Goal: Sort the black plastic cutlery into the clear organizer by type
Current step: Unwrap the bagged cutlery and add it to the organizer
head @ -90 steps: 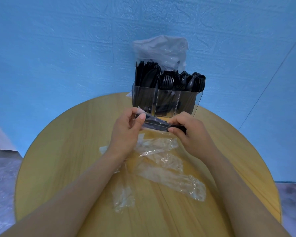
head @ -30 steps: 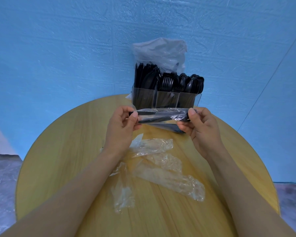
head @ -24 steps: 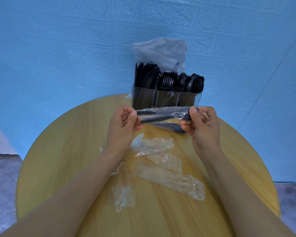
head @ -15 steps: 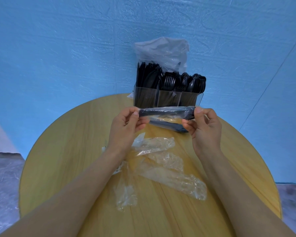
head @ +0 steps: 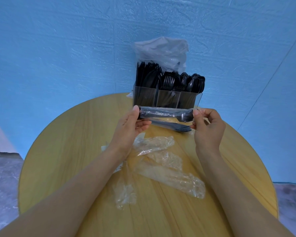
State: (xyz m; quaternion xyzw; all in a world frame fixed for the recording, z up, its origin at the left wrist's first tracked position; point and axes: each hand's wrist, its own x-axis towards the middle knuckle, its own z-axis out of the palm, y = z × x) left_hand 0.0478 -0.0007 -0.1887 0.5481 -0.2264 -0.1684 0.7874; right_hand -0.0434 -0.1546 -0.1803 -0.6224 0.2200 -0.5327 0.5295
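No writing or brand is legible anywhere. Crumpled empty wrappers (head: 162,166) lie on the round wooden table (head: 61,151) nearest the viewer. Above them, the left hand (head: 129,127) and right hand (head: 208,128) each pinch one end of a clear-wrapped cutlery pack (head: 166,114), held level; another wrapped pack (head: 171,125) lies beneath. Just beyond stands the clear organizer (head: 167,98), its three compartments filled with black cutlery (head: 169,81); a plastic bag (head: 161,50) sits behind.
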